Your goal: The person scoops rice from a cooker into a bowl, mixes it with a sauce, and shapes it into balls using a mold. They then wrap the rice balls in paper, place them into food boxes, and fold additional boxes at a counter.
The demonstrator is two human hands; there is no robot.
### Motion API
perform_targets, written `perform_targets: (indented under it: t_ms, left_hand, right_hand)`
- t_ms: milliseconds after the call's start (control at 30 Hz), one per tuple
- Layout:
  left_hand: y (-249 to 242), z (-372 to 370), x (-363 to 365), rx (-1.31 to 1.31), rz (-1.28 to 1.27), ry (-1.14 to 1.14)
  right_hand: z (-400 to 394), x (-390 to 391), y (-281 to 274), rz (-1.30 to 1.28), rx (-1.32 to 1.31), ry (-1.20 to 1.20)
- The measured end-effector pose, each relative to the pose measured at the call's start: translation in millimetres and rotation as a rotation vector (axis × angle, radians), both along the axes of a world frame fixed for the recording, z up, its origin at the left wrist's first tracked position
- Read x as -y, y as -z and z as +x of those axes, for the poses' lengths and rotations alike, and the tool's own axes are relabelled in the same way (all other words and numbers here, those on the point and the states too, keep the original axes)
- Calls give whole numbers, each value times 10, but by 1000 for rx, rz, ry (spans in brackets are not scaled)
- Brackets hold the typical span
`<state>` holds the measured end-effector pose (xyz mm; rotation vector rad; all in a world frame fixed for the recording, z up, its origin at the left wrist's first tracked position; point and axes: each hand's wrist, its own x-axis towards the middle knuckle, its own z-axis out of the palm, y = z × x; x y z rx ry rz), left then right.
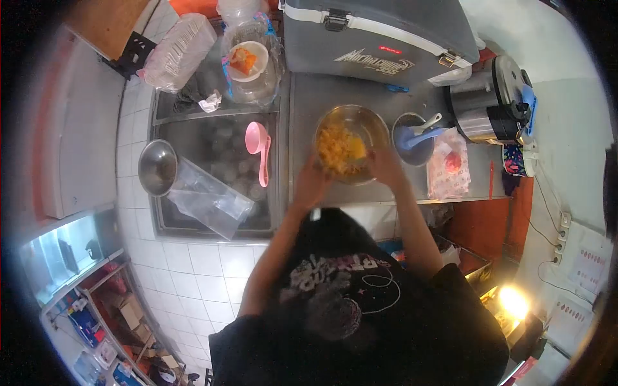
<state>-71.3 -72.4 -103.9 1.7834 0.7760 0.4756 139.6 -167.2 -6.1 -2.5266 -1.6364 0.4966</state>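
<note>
So I'm looking straight down at a grey steel counter (309,96), and the round metal bowl of yellow shredded food (351,143) sits right between the two hands. My left hand (313,180) is curled against the bowl's near-left rim, and the right hand (385,166) is cupped on the near-right rim, so both are touching it from the near side. Can't tell exactly how the fingers grip, it's too blurry, but they look wrapped on the edge rather than spread flat.

The bowl itself is shiny and shallow, and the yellow stuff is piled mostly toward its left and middle, chunky and loose.

Just to the right of it there's a smaller dark bowl with a blue spoon (413,138) in it. Off to the left, a pink plastic scoop (259,147) lies on the glass-topped freezer (193,222), well apart from the hands.
</note>
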Motion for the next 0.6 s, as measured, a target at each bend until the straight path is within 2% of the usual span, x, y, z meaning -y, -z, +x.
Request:
perform_targets:
  t_ms: [33, 67, 133, 167, 233, 267, 333, 367, 433, 500, 567, 600]
  left_hand:
    - [62, 3, 3, 47, 14, 0]
    - [79, 1, 3, 92, 26, 1]
    - [22, -1, -34, 73, 20, 8]
    - [-12, -9, -46, 57, 7, 21]
    - [195, -51, -68, 1, 91, 129]
    - [274, -55, -76, -46, 174, 218]
    - [142, -11, -93, 28, 87, 149]
    - [58, -12, -85, 104, -7, 66]
    - [36, -15, -82, 35, 19, 45]
    - [-53, -21, -105, -33, 46, 24]
    - [-221, -18, -168, -107, 72, 132]
    - [-178, -32, -205, -107, 75, 130]
  right_hand:
    - [202, 104, 112, 1, 39, 108]
    - [434, 186, 276, 5, 34, 109]
    - [736, 216, 479, -143, -14, -70]
    - [687, 192, 566, -138, -23, -57]
    - [386, -54, 462, 147, -153, 24]
    - [321, -115, 465, 149, -156, 34]
    - [238, -222, 451, 443, 192, -223]
    - [313, -225, 377, 443, 186, -218]
    - [553, -322, 61, -136, 31, -43]
    - [660, -445, 31, -104, 90, -130]
    - [620, -448, 96, -72, 155, -210]
    - [457, -428, 240, 111, 121, -234]
